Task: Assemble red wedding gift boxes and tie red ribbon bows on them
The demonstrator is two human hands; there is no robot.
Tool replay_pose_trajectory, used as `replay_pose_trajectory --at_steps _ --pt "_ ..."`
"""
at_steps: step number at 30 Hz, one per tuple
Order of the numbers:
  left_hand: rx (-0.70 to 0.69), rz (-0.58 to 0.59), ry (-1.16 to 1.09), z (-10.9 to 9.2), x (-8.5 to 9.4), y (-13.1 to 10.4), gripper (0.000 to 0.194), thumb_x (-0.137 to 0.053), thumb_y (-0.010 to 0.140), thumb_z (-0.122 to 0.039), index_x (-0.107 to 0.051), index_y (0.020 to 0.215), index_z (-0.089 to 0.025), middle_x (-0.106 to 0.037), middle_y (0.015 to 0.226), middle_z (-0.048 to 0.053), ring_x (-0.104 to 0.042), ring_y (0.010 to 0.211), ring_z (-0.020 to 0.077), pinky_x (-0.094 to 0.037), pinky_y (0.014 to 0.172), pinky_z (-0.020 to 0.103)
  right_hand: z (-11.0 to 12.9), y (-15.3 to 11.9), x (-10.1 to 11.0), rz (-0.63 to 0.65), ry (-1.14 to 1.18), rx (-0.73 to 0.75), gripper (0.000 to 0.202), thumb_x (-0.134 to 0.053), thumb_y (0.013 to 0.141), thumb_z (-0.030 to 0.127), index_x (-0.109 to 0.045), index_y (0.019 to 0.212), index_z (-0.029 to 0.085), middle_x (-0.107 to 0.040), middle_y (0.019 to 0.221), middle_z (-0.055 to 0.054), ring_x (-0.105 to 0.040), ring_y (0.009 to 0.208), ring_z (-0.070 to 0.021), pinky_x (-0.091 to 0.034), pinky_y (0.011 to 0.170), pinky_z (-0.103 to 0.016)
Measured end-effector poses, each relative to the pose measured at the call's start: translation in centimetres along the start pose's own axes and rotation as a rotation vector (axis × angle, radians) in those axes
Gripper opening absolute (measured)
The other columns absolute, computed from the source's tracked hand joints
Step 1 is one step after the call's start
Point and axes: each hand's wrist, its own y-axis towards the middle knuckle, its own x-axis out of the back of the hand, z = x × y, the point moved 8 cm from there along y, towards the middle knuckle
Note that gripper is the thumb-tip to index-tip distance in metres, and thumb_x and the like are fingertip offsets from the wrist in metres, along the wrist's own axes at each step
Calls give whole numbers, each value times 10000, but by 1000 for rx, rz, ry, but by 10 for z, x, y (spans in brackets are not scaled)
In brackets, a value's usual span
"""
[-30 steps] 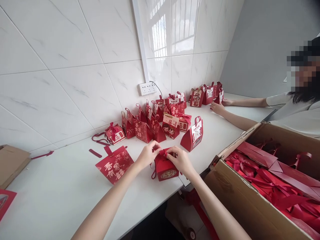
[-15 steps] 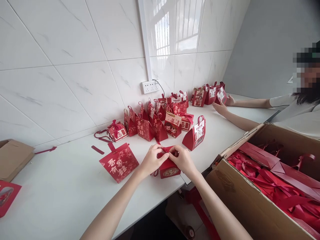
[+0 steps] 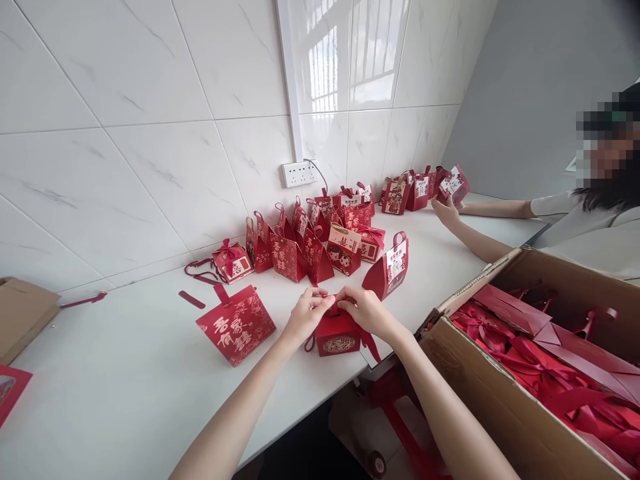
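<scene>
A small red gift box [image 3: 338, 341] with a gold emblem on its front stands near the table's front edge. Over its top, my left hand [image 3: 309, 313] pinches the red ribbon [image 3: 369, 345]. Opposite it, my right hand [image 3: 367, 308] is closed on the same ribbon, fingertips close to those of the left. One ribbon end trails down the box's right side; the knot or bow is partly hidden by my fingers. Left of the hands leans a flat red card box [image 3: 237, 325] with white characters. A triangular red box [image 3: 387, 270] with a loop handle stands behind my right hand.
Several red gift boxes [image 3: 287, 257] line the wall, below a power strip [image 3: 300, 174]. At right, an open cardboard carton [image 3: 465, 373] holds red boxes with ribbons. Beyond it, a co-worker's hands [image 3: 447, 212] hold a red box [image 3: 454, 185]. A brown carton [image 3: 25, 313] lies far left.
My fingers have shifted on the ribbon, and a ribbon end now hangs at the box's right side. The co-worker has raised and turned a red box.
</scene>
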Motion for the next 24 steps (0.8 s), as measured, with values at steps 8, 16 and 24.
replay_pose_trajectory --at_steps 8,16,24 --pt "-77 -43 1 -1 -2 3 311 -461 823 -384 -674 747 -171 -538 1148 102 -507 1093 213 -362 1011 352 -2 -2 2 -130 97 21 165 -486 803 125 -610 867 213 -669 824 -5 -624 771 -155 -477 715 -267" --pt "-12 -15 -100 20 2 12 411 -507 736 -566 -678 667 -199 -520 1235 87 -465 1156 295 -429 961 373 10 -13 4 -244 -84 201 265 -437 750 18 -623 713 204 -547 1031 -58 -601 890 -144 -497 786 -267" --pt "-71 -14 -136 4 -1 2 292 -495 793 -386 -677 728 -166 -517 1215 85 -500 1116 215 -405 987 313 12 -21 6 -228 -69 221 112 -563 773 192 -638 855 183 -549 1005 -86 -596 902 -180 -496 839 -331"
